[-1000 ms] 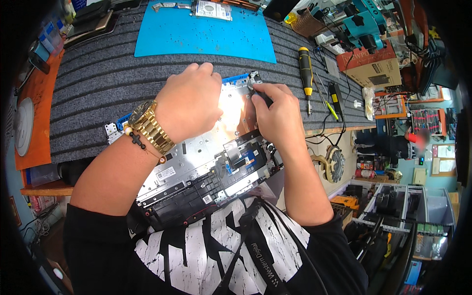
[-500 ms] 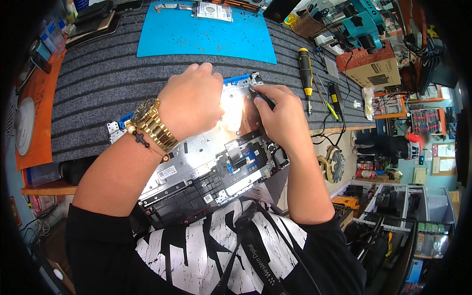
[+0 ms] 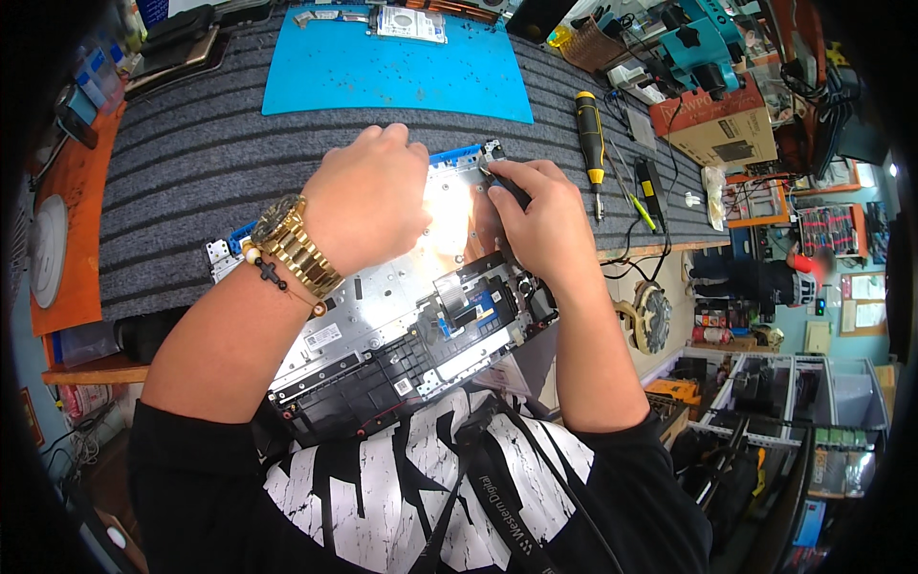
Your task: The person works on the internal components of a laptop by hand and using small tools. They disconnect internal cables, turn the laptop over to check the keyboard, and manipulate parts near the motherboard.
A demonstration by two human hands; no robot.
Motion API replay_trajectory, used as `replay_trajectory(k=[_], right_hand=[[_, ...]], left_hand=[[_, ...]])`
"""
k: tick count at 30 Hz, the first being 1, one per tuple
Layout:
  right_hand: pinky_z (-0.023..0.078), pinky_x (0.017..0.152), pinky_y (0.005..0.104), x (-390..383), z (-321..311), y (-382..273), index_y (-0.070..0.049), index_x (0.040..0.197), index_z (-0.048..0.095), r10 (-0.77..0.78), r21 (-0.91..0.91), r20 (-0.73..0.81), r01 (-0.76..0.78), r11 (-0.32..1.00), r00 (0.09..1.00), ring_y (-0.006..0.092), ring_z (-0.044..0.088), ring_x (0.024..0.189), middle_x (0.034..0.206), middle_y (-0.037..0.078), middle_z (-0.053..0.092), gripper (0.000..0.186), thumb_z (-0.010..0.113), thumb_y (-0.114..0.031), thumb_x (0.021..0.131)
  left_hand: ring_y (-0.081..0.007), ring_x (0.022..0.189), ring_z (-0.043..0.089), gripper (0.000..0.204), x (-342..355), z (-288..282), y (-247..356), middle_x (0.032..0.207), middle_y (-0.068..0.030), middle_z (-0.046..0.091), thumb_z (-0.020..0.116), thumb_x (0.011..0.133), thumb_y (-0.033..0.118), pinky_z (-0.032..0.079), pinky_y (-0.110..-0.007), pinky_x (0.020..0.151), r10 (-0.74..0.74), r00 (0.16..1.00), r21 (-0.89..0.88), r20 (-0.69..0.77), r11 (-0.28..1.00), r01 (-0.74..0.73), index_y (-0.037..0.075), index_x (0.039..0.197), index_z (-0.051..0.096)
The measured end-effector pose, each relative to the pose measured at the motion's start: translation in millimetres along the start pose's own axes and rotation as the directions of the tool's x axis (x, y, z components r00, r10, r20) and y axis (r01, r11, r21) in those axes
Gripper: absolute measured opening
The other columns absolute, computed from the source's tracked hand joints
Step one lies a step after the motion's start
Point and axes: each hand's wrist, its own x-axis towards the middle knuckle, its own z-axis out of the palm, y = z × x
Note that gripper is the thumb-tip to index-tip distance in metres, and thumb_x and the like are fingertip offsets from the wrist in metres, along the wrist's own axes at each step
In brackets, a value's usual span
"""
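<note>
Now a dark tool (image 3: 514, 189) is pinched in the right hand (image 3: 547, 216) by a corner of the laptop chassis (image 3: 390, 304), presumably braced by the curled left hand (image 3: 368, 199), whose grip is hidden.

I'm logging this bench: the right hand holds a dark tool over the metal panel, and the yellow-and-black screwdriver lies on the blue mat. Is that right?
Not quite: the head view shows the screwdriver on the grey striped cloth, right of the blue mat. The right hand does hold a dark tool over the metal panel.
</note>
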Motion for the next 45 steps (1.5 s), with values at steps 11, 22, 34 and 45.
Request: replay_trajectory(k=[11, 22, 34, 45], right_hand=[[0.061, 0.112, 0.0512, 2, -3, 2, -0.004, 0.137, 0.086, 0.009, 0.002, 0.015, -0.009, 1.0, 1.0, 0.046, 0.077, 0.126, 0.136, 0.025, 0.079, 0.035, 0.08, -0.018, 0.106], [0.062, 0.108, 0.051, -2, -1, 3, -0.005, 0.137, 0.086, -0.053, -0.08, -0.025, 0.051, 0.995, 0.998, 0.0447, 0.078, 0.124, 0.138, 0.022, 0.079, 0.034, 0.079, -0.018, 0.106], [0.064, 0.095, 0.0399, -17, -24, 28, -0.005, 0.136, 0.087, -0.181, 0.048, 0.008, 0.181, 0.982, 0.983, 0.033, 0.079, 0.122, 0.143, 0.017, 0.079, 0.032, 0.083, -0.01, 0.106], [0.061, 0.115, 0.0494, -3, -18, 21, -0.003, 0.135, 0.087, -0.146, 0.049, 0.072, 0.143, 0.989, 0.987, 0.0465, 0.077, 0.131, 0.149, 0.025, 0.076, 0.034, 0.082, -0.017, 0.104]], left_hand=[[-0.0393, 0.13, 0.072, 0.055, 0, -2, 1, 0.131, -0.0197, 0.074, 0.093, 0.095, 0.026, 0.064, -0.051, 0.109, 0.005, 1.0, 0.002, 0.002, 1.0, -0.005, -0.005, 0.137, 0.076], [-0.04, 0.129, 0.072, 0.058, 0, 0, -1, 0.13, -0.0201, 0.075, 0.093, 0.094, 0.025, 0.063, -0.051, 0.108, 0.012, 1.0, -0.001, -0.004, 1.0, -0.012, -0.006, 0.14, 0.076], [-0.0406, 0.129, 0.072, 0.059, -1, 0, -3, 0.129, -0.0206, 0.075, 0.093, 0.095, 0.027, 0.063, -0.051, 0.109, 0.016, 1.0, -0.008, -0.003, 1.0, -0.016, -0.006, 0.14, 0.076], [-0.0413, 0.128, 0.072, 0.059, -1, 0, -4, 0.129, -0.021, 0.075, 0.093, 0.094, 0.026, 0.063, -0.051, 0.109, 0.032, 0.999, -0.02, -0.021, 0.999, -0.033, -0.006, 0.14, 0.076]])
